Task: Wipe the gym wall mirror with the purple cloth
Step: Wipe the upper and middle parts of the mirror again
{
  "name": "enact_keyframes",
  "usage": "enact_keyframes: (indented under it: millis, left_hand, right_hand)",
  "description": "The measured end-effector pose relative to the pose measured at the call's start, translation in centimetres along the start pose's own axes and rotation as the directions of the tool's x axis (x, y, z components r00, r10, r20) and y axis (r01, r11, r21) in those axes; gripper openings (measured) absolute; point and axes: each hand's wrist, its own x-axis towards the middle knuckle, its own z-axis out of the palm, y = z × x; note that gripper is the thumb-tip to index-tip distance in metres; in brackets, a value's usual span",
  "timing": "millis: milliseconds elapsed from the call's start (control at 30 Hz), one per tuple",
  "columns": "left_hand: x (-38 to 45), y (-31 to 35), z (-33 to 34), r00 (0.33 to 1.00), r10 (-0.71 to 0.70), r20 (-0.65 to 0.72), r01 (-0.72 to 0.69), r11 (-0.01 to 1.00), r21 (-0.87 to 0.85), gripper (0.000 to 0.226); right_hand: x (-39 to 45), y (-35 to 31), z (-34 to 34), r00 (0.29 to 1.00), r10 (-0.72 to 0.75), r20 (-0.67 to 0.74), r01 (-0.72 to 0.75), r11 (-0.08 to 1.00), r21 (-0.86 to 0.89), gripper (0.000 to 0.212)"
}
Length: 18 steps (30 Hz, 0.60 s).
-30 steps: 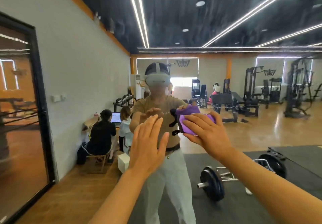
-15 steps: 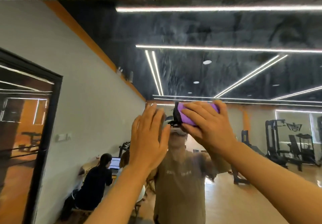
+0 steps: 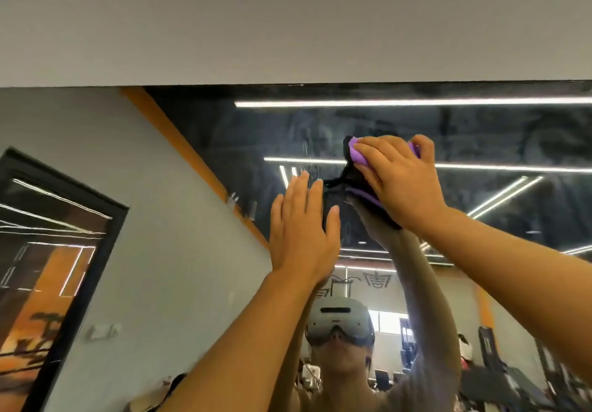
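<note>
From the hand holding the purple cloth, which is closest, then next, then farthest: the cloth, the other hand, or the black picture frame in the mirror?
Measured in the head view from the right hand:
1. Purple cloth, under its fingers, pressed on the mirror.
2. Left hand, just beside it, lower left, flat on the glass.
3. Black picture frame, far left edge, seen in reflection.

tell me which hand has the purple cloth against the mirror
The right hand: its fingers curl over the purple cloth, pressing it to the mirror near the top edge. The left hand is flat, fingers straight, holding nothing.
</note>
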Motion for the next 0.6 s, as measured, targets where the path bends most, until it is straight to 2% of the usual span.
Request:
enact_keyframes:
  millis: [100, 233, 400, 467, 600]
  left_hand:
    - [2.7, -1.1, 0.3, 1.000, -0.002, -0.017, 0.003, 0.999, 0.041, 0.056]
    - [6.8, -1.9, 0.6, 1.000, -0.002, -0.009, 0.003, 0.996, 0.087, 0.057]
    - [9.4, -2.5, 1.7, 1.000, -0.001, 0.018, -0.003, 0.982, 0.187, 0.060]
    - [9.5, -2.8, 2.1, 1.000, 0.006, -0.003, -0.005, 0.977, 0.213, 0.060]
    - [9.4, -2.8, 2.4, 1.000, 0.012, -0.022, -0.007, 0.980, 0.198, 0.061]
  right_hand:
    - [3.0, -0.5, 2.6, 0.994, 0.107, 0.004, -0.107, 0.992, 0.059, 0.038]
    - [7.3, -1.2, 5.8, 0.986, 0.168, 0.019, -0.169, 0.976, 0.138, 0.034]
    - [10.3, -1.6, 8.3, 0.942, 0.308, 0.134, -0.328, 0.928, 0.175, 0.029]
    - [11.2, -1.7, 8.9, 0.941, 0.296, 0.163, -0.324, 0.928, 0.185, 0.031]
    - [12.0, -1.4, 9.6, 0.933, 0.159, 0.323, -0.188, 0.980, 0.063, 0.044]
